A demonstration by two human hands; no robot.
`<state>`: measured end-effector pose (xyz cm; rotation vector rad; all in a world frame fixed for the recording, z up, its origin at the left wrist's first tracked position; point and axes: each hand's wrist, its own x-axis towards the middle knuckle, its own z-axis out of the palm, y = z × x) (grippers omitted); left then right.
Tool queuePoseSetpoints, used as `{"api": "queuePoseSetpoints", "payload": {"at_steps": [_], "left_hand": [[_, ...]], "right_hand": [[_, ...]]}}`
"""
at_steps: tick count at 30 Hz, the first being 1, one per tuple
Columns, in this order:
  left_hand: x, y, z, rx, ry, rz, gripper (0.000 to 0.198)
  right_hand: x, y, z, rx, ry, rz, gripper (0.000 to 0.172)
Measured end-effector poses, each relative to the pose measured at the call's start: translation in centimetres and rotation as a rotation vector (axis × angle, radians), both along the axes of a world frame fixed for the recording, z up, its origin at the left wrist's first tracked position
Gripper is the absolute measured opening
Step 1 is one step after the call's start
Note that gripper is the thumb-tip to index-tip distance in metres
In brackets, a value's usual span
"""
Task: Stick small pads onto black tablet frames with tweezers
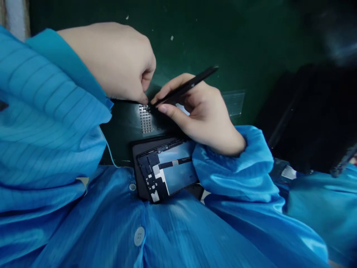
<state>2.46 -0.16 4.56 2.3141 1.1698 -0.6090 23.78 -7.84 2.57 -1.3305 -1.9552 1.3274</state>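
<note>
My right hand [208, 111] grips slim black tweezers [189, 86] like a pen, their back end pointing up and right. The working tip is hidden at the fingertips, close to my left hand. My left hand [119, 61] is curled, its fingertips pinched at the upper edge of a clear sheet with rows of small silver pieces [145, 121]. Whatever those fingertips hold is too small or hidden. Below both hands, an opened phone body [178, 175] with a bluish panel, a black flex strip and white patches lies tilted on a dark tray [136, 152].
A dark green work surface [251, 33] carries a few white scraps [171, 38]. Right of my right hand lies a clear plastic sheet [234, 102]. A dark bulky object [312, 119] stands at the right, beside another person's blue sleeve [326, 204].
</note>
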Motion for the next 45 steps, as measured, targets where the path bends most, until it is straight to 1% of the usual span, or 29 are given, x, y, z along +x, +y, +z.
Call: {"api": "queuePoseSetpoints", "payload": {"at_steps": [1,3,7,10,14,16,18,20,22,23,24,25,26,28,31,34,37,39,41,42,44,45], "left_hand": [[0.0,0.0,0.0,0.004,-0.007,-0.010,0.044],[-0.2,0.0,-0.1,0.019,-0.012,-0.014,0.045],[-0.4,0.3,-0.5,0.024,-0.011,-0.001,0.045],[-0.6,0.3,-0.5,0.031,-0.027,-0.029,0.046],[-0.5,0.3,-0.6,0.034,0.007,-0.035,0.045],[-0.4,0.4,-0.9,0.029,-0.021,-0.030,0.045],[-0.3,0.5,-1.3,0.044,-0.016,0.033,0.040],[0.0,0.5,-1.6,0.057,0.024,0.096,0.037],[0.1,0.4,-1.8,0.063,0.042,0.113,0.041],[0.2,0.4,-1.9,0.060,0.035,0.109,0.043],[0.2,0.5,-2.0,0.062,0.033,0.116,0.043],[0.1,0.5,-2.1,0.062,0.030,0.126,0.043],[0.0,0.6,-2.3,0.064,0.028,0.136,0.043],[-0.4,1.0,-2.7,0.062,0.016,0.150,0.046],[-0.9,1.5,-3.3,0.056,0.009,0.148,0.055],[-1.0,1.8,-3.8,0.048,0.003,0.163,0.051],[-0.9,1.8,-4.0,0.034,-0.017,0.180,0.050],[-0.7,1.7,-3.9,0.033,-0.009,0.187,0.050],[-0.5,1.5,-3.6,0.037,0.005,0.182,0.052],[-0.4,1.4,-3.3,0.040,0.011,0.177,0.051],[-0.2,1.2,-2.8,0.055,0.021,0.162,0.043],[-0.2,1.1,-2.5,0.063,0.020,0.152,0.037]], "right_hand": [[-0.2,0.7,-0.3,-0.020,-0.003,0.011,0.019],[-0.4,1.1,-0.7,-0.057,0.004,0.009,0.028],[-0.5,0.5,-0.6,-0.105,-0.002,-0.033,0.039],[-0.6,0.7,-0.4,-0.091,-0.011,-0.017,0.036],[-0.7,2.1,-0.3,-0.088,-0.044,0.037,0.024],[-0.3,1.9,-0.4,-0.104,0.036,0.033,0.024],[0.4,0.2,-0.5,-0.076,0.183,-0.059,0.024],[1.0,-3.2,-0.8,0.014,0.278,-0.260,0.019],[1.1,-7.4,-1.2,0.139,0.283,-0.500,0.011],[1.0,-9.4,-1.5,0.193,0.281,-0.593,0.010],[0.8,-11.1,-1.9,0.244,0.285,-0.655,0.012],[0.5,-12.4,-2.2,0.289,0.288,-0.686,0.015],[0.2,-13.4,-2.6,0.327,0.285,-0.687,0.017],[-0.3,-14.1,-3.2,0.387,0.262,-0.645,0.022],[-0.7,-13.7,-3.6,0.428,0.226,-0.577,0.028],[-0.6,-13.5,-3.6,0.434,0.202,-0.558,0.030],[-0.3,-14.1,-3.2,0.488,0.090,-0.474,0.035],[0.1,-14.0,-2.2,0.529,-0.008,-0.381,0.040],[0.6,-12.7,-0.8,0.502,-0.037,-0.312,0.040],[0.9,-11.4,-0.1,0.459,-0.028,-0.282,0.037],[1.4,-7.9,0.7,0.352,0.000,-0.190,0.025],[1.5,-5.8,0.7,0.299,0.006,-0.123,0.017]]}}
